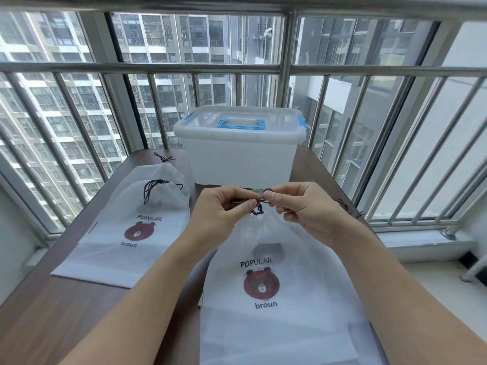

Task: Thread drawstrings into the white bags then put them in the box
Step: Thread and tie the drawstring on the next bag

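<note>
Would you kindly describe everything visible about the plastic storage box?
The storage box is translucent white plastic, rectangular, with its lid on. A blue handle lies flat on top, and blue latches show at both ends. It stands upright at the table's far edge before the window bars; neither hand touches it.

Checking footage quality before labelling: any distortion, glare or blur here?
Head view: wide-angle bending curves the window railing; bright daylight, no harsh glare on the lidded box; both hands and the drawstring are sharp; bag print is readable.
</note>
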### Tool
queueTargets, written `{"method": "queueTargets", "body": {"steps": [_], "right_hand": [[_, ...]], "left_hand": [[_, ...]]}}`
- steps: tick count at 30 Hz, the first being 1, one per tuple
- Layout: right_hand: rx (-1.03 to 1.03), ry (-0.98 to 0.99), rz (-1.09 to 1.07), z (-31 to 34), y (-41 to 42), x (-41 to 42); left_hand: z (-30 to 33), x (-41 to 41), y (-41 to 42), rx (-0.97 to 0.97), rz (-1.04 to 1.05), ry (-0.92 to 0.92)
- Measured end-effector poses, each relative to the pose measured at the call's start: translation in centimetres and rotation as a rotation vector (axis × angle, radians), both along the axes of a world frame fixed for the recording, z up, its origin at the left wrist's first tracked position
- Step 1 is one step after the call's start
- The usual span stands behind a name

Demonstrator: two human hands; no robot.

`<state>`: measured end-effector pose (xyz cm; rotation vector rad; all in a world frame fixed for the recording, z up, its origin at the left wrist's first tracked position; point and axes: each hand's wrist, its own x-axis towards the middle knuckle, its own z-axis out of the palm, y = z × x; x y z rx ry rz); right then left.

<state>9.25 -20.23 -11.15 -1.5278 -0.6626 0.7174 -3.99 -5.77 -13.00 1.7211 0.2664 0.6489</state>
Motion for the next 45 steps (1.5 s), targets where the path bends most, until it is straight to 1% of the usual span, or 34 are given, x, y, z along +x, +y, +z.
{"method": "queueTargets", "body": {"steps": [6, 12, 15, 17, 20, 24, 28, 32, 36, 38, 43, 45], "right_hand": [[0.113, 0.069, 0.016, -0.1, 0.4, -0.4], [0.185, 0.032, 0.225, 0.2, 0.1, -0.7], [0.152, -0.013, 0.284, 0.1, -0.1, -0.7], [0.131, -0.049, 0.272, -0.1, 0.1, -0.8], [0.145, -0.110, 0.190, -0.4, 0.7, -1.1], [0.180, -0.109, 0.060, -0.7, 1.2, -1.9], [0.140, -0.133, -0.029, -0.8, 1.3, -1.6], [0.065, -0.259, 0.034, -1.2, 1.2, -1.1], [0.129, -0.262, 0.063, -1.2, 1.1, -1.1], [0.142, -0.305, 0.058, -1.1, 1.1, -1.2], [0.106, -0.531, -0.052, -1.6, 1.6, -1.4], [0.109, -0.567, -0.065, -1.7, 1.7, -1.5]], "left_hand": [[0.0, 0.1, -0.1, -0.029, 0.009, 0.000], [-0.1, 0.2, 0.0, -0.108, -0.001, -0.010], [0.0, 0.2, -0.1, -0.189, -0.019, -0.025], [-0.1, 0.2, 0.1, -0.205, -0.021, -0.026], [-0.2, 0.1, 0.2, -0.203, -0.028, -0.015], [-0.3, 0.1, 0.2, -0.156, -0.036, -0.003], [-0.3, 0.1, 0.1, -0.155, -0.039, -0.012], [-0.1, 0.0, 0.0, -0.154, -0.085, -0.042], [-0.1, 0.0, 0.0, -0.163, -0.067, -0.068], [0.0, 0.1, 0.1, -0.132, -0.059, -0.078], [-0.1, 0.1, 0.4, 0.117, -0.040, -0.111], [-0.1, 0.0, 0.3, 0.173, -0.045, -0.120]]}}
